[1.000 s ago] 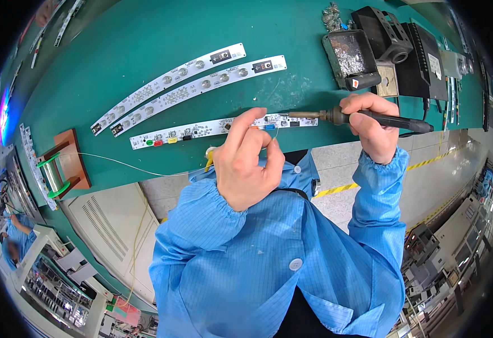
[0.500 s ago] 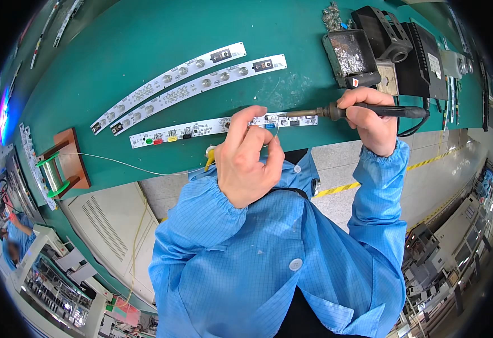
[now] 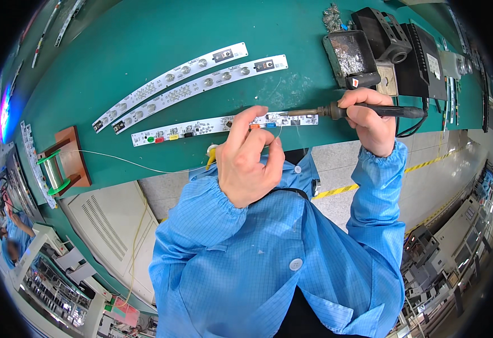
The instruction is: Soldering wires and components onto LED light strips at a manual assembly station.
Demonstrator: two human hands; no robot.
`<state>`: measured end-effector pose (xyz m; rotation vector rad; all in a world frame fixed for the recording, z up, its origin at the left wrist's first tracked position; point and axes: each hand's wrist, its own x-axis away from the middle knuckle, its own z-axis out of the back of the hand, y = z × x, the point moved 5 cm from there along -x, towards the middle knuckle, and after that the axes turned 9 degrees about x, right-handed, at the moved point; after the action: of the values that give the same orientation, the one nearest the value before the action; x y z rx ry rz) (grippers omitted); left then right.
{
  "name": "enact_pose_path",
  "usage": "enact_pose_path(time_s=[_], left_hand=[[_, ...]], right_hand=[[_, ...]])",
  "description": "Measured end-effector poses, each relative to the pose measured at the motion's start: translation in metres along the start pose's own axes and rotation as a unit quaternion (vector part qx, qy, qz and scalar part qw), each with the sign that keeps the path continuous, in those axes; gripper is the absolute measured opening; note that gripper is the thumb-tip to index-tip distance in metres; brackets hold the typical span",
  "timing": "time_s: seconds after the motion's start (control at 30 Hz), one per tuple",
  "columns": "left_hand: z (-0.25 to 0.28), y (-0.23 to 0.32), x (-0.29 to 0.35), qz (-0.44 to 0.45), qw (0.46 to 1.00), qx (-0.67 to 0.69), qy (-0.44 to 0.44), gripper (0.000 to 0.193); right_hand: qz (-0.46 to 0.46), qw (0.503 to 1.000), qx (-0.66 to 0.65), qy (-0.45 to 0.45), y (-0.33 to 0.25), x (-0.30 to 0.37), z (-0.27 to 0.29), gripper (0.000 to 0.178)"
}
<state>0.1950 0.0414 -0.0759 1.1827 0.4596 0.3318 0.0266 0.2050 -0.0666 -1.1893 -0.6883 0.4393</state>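
Observation:
My right hand grips a soldering iron by its dark handle, its tip touching or just above the right part of a narrow white circuit board. Coloured connectors in green, red, yellow and black sit along that board's left end. Over the board, my left hand has its index finger stretched to the board's surface. Thin solder wire runs from a green spool to this hand, and its end sticks out past the thumb toward the iron's tip. The palm hides part of the wire.
Two curved white boards lie farther back on the green mat. At the right stand a dark metal tray, a black iron holder and a black box. A yellow-tipped object lies by the mat's near edge.
The boards have shifted very slightly to the right. An orange part beside my left index finger shows more clearly. Both hands and the iron stay almost where they were.

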Motion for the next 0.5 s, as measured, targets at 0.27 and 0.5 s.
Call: enact_pose_path(time_s=[0.27,0.5], left_hand=[[0.032,0.034,0.011,-0.110,0.992,-0.061,0.018,0.016],[0.141,0.002,0.035,-0.013,0.960,-0.189,0.204,0.012]], right_hand=[[0.254,0.889,0.177,0.336,0.015,0.065,0.008,0.024],[0.279,0.868,0.283,0.296,0.032,0.062,-0.010,0.032]])
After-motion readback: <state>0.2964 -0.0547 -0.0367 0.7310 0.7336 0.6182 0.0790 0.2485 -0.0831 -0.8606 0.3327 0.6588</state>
